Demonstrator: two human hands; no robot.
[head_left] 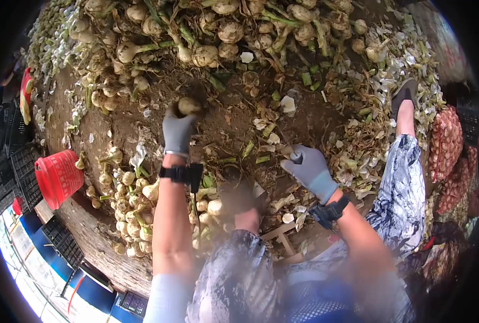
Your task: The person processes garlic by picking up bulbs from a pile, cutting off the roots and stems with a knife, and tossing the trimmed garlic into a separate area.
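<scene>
And here, nearest the person, just right of the red bucket (59,178), sits a pile of pale bulbs (134,216), most of them short-necked, a few with green stalk on. That looks like the finished share, and a modest one! Well right of the bucket, the right hand (308,168) has its fingers curled in on a small object (292,155), too blurred to name. Ahead and right of the bucket, the left hand (178,129) has its fingers bent around one bulb (188,106), held just above the soil; whether its neck is trimmed, I can't tell. And farthest out, beyond the bucket, a broad heap (230,33) of bulbs with long stalks attached: by my reckoning, plenty left, clearly more than that pile.
</scene>
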